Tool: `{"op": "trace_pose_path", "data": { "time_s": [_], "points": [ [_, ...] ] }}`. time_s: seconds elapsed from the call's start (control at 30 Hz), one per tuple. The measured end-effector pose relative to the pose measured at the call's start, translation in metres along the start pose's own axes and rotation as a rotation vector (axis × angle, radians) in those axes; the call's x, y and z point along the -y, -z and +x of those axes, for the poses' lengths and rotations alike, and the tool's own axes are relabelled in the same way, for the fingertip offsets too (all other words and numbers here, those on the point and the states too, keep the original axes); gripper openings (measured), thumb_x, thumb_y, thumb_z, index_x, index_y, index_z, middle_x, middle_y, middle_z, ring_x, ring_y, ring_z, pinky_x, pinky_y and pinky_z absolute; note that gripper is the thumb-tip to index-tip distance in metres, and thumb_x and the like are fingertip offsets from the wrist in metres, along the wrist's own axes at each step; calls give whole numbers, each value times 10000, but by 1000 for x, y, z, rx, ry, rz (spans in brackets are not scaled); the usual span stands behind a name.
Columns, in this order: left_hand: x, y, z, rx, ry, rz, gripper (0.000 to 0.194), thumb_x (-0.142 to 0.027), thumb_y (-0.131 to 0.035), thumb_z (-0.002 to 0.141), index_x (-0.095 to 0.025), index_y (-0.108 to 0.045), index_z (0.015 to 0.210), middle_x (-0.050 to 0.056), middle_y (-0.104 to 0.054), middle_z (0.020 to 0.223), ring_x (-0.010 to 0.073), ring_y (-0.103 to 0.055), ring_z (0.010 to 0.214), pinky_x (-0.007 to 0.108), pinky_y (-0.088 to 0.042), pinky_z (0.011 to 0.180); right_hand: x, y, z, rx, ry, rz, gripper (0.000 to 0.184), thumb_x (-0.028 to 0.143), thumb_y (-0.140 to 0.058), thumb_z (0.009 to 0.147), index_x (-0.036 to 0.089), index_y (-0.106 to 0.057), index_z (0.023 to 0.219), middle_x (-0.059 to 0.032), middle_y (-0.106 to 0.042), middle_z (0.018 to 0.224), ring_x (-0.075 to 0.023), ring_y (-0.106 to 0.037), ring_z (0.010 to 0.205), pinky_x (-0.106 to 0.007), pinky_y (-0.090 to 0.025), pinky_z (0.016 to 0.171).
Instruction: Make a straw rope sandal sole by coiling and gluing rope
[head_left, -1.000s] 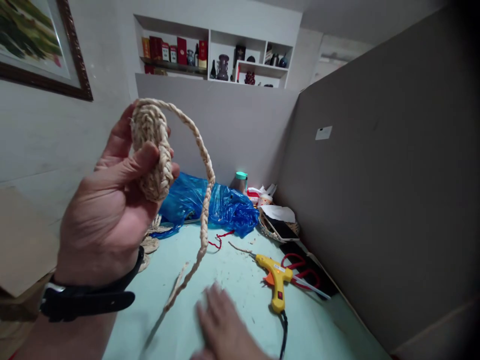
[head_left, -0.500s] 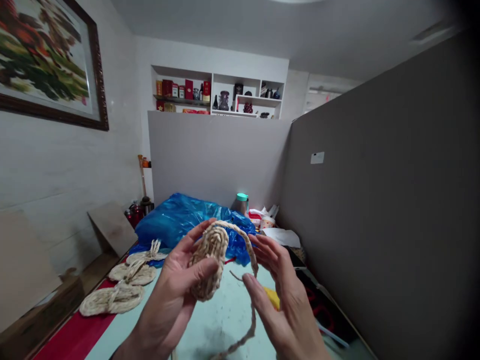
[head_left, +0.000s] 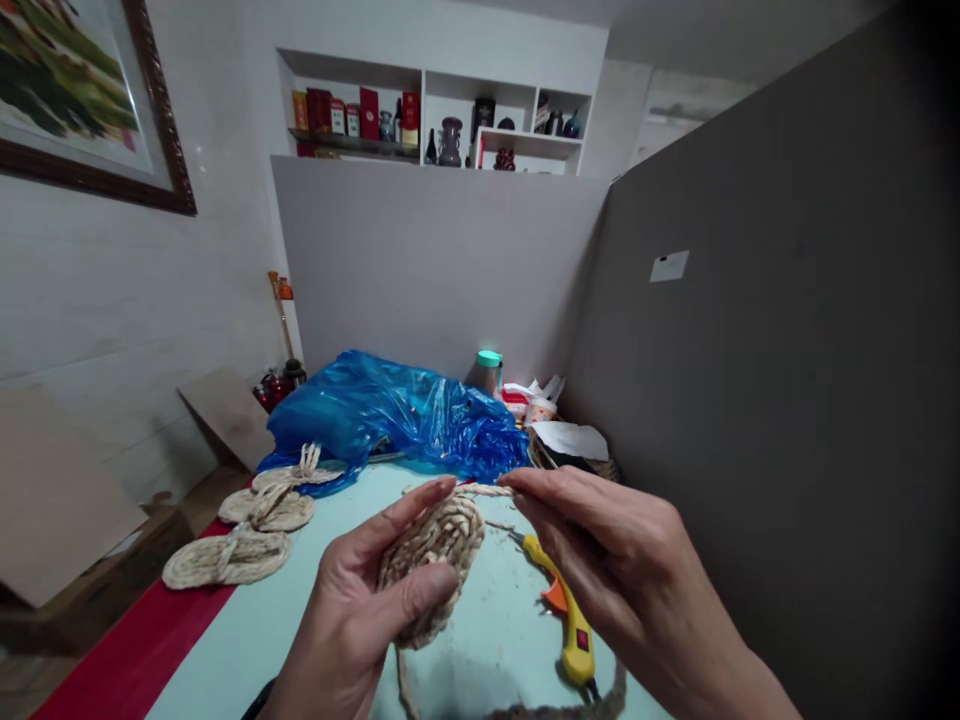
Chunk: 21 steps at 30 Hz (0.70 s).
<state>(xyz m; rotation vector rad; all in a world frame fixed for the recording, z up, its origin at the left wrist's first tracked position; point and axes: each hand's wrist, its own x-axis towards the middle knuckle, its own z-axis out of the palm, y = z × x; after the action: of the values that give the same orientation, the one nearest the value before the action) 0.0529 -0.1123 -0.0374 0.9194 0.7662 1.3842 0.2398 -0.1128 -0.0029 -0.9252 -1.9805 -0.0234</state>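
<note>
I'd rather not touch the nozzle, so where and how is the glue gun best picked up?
Probably grip the glue gun by its yellow handle, from above on the near side: it lies with handle toward you, nozzle pointing away, orange trigger facing left.

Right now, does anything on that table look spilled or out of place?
Nothing looks spilled. Small dark crumbs litter the pale tabletop near the yellow glue gun, perhaps scraps from the braided cord.
</note>
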Motion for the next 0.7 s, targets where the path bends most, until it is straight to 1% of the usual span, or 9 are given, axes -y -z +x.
{"op": "trace_pose_path", "data": {
  "time_s": [0.07,0.17,0.3,0.47,0.53,0.6,0.7],
  "points": [
    [4,2,1,-18,-9,7,391,-243,-854,642,-269,-792,1027,40,-785,1073,235,-691,1047,209,-531,843,0,-1,-6,37,-15,1,154,149,-533,970,233,-641,1040,21,-643,817,-95,-599,653,-203,-459,612],
    [11,4,3,-17,-19,-9,386,-229,-846,660,-258,-788,1041,51,-790,1068,231,-709,1016,212,-545,839,2,-4,-17,113,-32,-37,108,169,-505,984,208,-605,975,13,-609,755,-107,-561,594,-225,-424,557],
    [18,6,3,-34,4,-60,395,-203,-844,666,-253,-784,1053,55,-791,1073,219,-723,989,197,-555,827,4,-11,-27,200,-32,-102,136,155,-446,987,195,-559,922,7,-548,678,-125,-489,530,-249,-377,501],
    [20,2,-3,-69,47,-148,402,-169,-855,636,-238,-792,1026,59,-795,1056,223,-733,960,205,-568,810,4,-18,-34,254,-28,-101,191,82,-382,931,214,-450,810,31,-457,614,-121,-357,466,-261,-293,442],
    [21,1,-5,-77,65,-179,396,-162,-858,628,-234,-796,1013,59,-802,1018,212,-742,913,202,-569,796,3,-21,-39,289,-67,-105,186,80,-361,918,222,-433,820,34,-466,620,-129,-359,479,-266,-292,458],
    [23,0,-6,-75,74,-196,410,-164,-858,627,-233,-792,1026,61,-805,997,207,-744,892,205,-569,790,2,-25,-44,316,-108,-104,184,78,-340,906,228,-432,852,28,-509,655,-139,-396,510,-266,-311,493],
    [28,1,-7,-85,79,-187,428,-173,-850,645,-242,-779,1061,58,-802,1014,207,-739,919,207,-563,808,0,-31,-51,305,-127,-80,181,78,-328,906,235,-415,882,31,-529,685,-142,-436,537,-259,-315,513]
  ]
}}
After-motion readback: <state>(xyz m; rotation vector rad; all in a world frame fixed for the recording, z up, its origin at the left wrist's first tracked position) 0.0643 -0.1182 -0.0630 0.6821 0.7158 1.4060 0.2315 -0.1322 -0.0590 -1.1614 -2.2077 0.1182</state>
